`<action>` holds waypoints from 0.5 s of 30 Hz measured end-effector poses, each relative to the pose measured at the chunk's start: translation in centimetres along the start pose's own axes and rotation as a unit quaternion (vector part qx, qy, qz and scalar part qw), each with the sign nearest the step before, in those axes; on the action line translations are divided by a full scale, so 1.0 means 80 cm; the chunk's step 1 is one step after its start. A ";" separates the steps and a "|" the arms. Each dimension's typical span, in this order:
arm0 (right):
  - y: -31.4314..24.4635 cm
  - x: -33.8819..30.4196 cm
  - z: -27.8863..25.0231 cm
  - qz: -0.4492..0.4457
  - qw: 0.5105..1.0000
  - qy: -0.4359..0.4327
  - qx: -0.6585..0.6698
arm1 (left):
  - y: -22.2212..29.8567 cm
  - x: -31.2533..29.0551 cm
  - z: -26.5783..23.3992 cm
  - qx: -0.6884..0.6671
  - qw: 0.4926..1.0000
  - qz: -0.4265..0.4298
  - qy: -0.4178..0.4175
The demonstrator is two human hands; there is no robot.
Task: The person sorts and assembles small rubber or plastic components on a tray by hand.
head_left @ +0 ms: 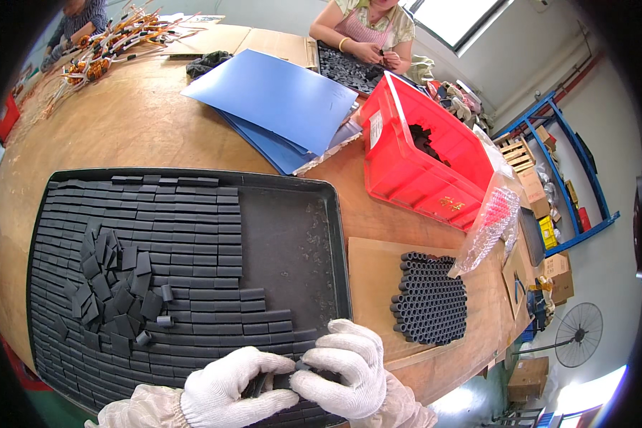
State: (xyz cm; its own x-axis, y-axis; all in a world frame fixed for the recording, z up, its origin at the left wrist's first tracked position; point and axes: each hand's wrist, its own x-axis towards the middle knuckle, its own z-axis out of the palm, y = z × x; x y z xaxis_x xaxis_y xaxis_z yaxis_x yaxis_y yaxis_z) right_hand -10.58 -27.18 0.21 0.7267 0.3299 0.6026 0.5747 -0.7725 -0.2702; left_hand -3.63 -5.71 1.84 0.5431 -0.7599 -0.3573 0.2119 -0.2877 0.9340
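Note:
My left hand, in a white knit glove, is closed around small dark flat pieces, partly hidden by the fingers. Beside it, almost touching, my gloved right hand pinches another small black piece, mostly covered. Both hands are over the near right part of a large black tray. Close rows of black flat pieces fill the tray's left and middle. On top of them lies a loose heap of flat black pieces, with a few short grey tubes at its right.
Right of the tray, short black tubes stand packed upright on cardboard. Behind are a red bin, blue sheets, bubble wrap and wired coils. Across the table a person handles something small over a tray of dark pieces.

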 end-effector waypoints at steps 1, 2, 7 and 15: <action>0.001 0.000 0.000 0.000 1.000 -0.001 0.004 | 0.002 0.000 -0.001 0.001 1.000 -0.001 0.000; 0.001 0.001 0.000 0.000 1.000 -0.002 0.009 | 0.004 0.001 -0.002 0.010 1.000 0.002 0.001; -0.002 0.005 -0.004 0.069 0.994 0.023 0.082 | -0.001 -0.001 -0.001 0.007 0.998 0.058 0.030; -0.002 0.011 -0.005 0.111 0.958 0.012 0.265 | -0.015 0.003 0.003 0.021 0.997 0.077 0.009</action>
State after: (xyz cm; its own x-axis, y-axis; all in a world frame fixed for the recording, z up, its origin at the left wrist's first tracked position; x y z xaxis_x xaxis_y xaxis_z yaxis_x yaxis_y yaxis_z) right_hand -10.15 -26.96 1.09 0.8480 0.1721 0.5013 0.5219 -0.4363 -0.7330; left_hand -3.94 -5.65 0.61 0.5815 -0.7862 -0.2090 0.0906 -0.1928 0.9771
